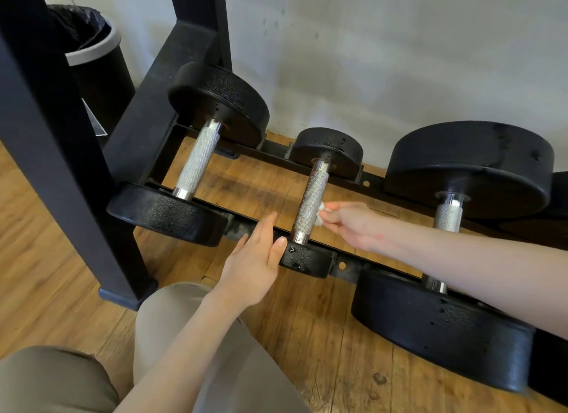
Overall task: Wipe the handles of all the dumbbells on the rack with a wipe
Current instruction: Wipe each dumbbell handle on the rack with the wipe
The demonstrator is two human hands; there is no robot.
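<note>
Three dumbbells lie across the low rack [347, 260], heads cradled on its front and back rails so the knurled handles span the gap and can be reached from above. At the middle handle [310, 208], the right hand [350, 225] pinches a small white wipe [321, 214] against the handle's right side, near the front rail. The left hand [255, 259] is flat with fingers straight, its fingertips touching the front head [307, 259] of that dumbbell, probably to keep it from rolling. Left handle [196, 163] and right handle [447, 219] lie apart from both hands.
</note>
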